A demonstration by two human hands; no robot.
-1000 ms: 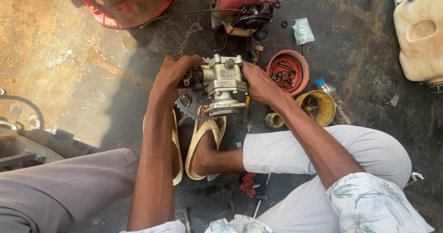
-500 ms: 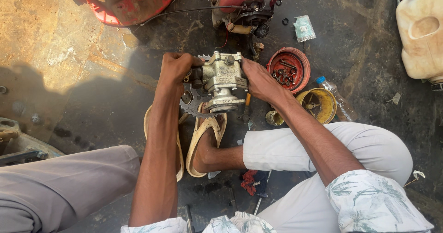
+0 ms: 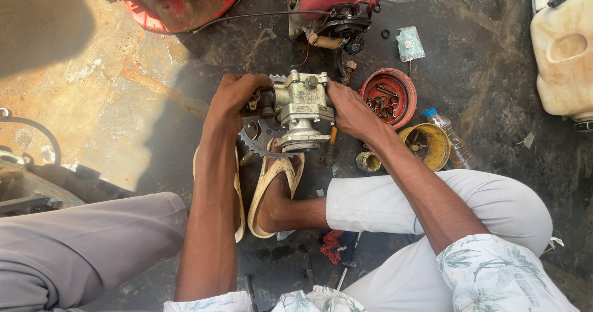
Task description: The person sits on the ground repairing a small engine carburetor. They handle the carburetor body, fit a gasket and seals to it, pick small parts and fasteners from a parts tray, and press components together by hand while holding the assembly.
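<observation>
A grey metal engine part (image 3: 301, 110) with a toothed sprocket (image 3: 262, 144) under it is held above my sandalled foot (image 3: 272, 191). My left hand (image 3: 233, 99) grips the part's left side, where a dark knob sticks out. On the right side, my right hand (image 3: 349, 110) presses flat against the casing and holds it. Both arms reach forward over my bent legs in pale trousers.
A red small engine (image 3: 333, 3) lies just beyond the part. A red round lid with several bolts (image 3: 388, 96), a yellow tin (image 3: 427, 144), a plastic bottle (image 3: 452, 140) and a small ring (image 3: 368, 161) sit to the right. A white jerrycan (image 3: 565, 52) stands far right. The floor is oily.
The view has shifted slightly left to right; both hands keep their hold on the metal part, which has stayed in about the same place.
</observation>
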